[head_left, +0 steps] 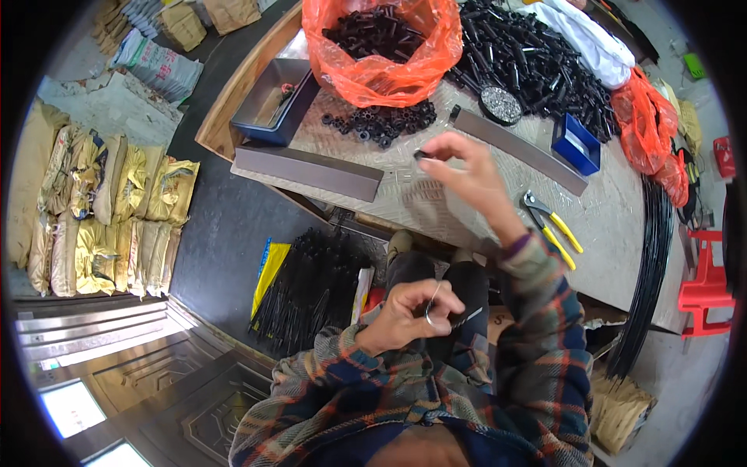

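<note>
The small, black, rounded piece of seemingly hard plastic (422, 155) is hanging on your side of the open, orange-red plastic bag (369, 84), at whose foot small black plastic rings (381, 122) are lying. Your right hand (471, 173) is pinching the piece, thumb and forefinger clamped on it. It is probably feeling light, stiff and slightly slippery, so its outer edge is likely offering the surest hold. Farther from the bag, your left hand (405, 313) is holding a thin, shiny, wire-like loop (428, 309), fingertips together.
</note>
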`<move>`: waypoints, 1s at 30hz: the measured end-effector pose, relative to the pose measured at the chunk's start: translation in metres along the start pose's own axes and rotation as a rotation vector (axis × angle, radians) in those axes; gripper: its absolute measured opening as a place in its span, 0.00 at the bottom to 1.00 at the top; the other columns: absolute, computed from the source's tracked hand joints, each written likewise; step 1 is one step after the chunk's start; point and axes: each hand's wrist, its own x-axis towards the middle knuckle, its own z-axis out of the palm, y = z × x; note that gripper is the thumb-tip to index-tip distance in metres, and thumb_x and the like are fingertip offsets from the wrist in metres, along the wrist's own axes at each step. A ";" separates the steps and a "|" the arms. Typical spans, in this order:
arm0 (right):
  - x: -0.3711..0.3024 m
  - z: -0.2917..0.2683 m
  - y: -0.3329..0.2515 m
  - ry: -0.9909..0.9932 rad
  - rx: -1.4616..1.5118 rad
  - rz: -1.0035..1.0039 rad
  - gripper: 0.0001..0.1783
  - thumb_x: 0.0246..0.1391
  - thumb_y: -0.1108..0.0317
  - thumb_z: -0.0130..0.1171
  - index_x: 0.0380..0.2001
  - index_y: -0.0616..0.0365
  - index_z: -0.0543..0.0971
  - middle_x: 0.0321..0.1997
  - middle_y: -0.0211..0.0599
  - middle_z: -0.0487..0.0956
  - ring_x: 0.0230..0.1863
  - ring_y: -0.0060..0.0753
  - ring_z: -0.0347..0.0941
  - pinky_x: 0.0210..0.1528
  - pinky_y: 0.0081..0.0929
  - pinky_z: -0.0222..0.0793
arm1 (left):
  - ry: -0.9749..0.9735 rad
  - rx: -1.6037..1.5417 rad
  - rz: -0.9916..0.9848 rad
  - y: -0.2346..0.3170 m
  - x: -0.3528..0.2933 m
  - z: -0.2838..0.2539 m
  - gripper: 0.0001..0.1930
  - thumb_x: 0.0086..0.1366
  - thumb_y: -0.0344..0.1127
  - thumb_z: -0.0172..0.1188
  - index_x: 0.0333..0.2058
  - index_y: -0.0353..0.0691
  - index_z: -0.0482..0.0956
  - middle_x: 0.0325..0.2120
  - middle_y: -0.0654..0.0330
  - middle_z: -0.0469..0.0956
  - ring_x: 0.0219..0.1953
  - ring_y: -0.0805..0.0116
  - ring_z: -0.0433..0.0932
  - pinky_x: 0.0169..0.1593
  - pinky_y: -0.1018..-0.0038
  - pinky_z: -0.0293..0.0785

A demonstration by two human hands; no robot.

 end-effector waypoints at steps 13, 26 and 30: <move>-0.136 -0.128 -0.069 -0.218 0.223 -0.062 0.10 0.35 0.74 0.64 0.25 0.55 0.76 0.30 0.32 0.78 0.37 0.26 0.72 0.64 0.41 0.37 | 0.219 -0.066 -0.018 -0.010 0.047 0.084 0.11 0.52 0.20 0.58 0.36 0.35 0.73 0.31 0.65 0.73 0.33 0.81 0.71 0.41 0.83 0.68; -0.189 -0.147 -0.044 0.038 0.132 -0.115 0.07 0.43 0.69 0.63 0.23 0.52 0.74 0.28 0.27 0.78 0.35 0.21 0.72 0.64 0.45 0.37 | 0.162 -0.036 0.004 -0.050 0.065 0.125 0.06 0.56 0.22 0.58 0.34 0.33 0.74 0.29 0.66 0.74 0.32 0.81 0.72 0.38 0.84 0.70; -0.194 -0.141 -0.045 0.140 -0.167 -0.232 0.11 0.38 0.68 0.65 0.23 0.51 0.72 0.26 0.23 0.75 0.35 0.23 0.72 0.63 0.46 0.37 | 0.213 -0.015 0.010 -0.057 0.066 0.123 0.06 0.56 0.22 0.58 0.34 0.34 0.74 0.29 0.67 0.74 0.33 0.83 0.71 0.39 0.84 0.70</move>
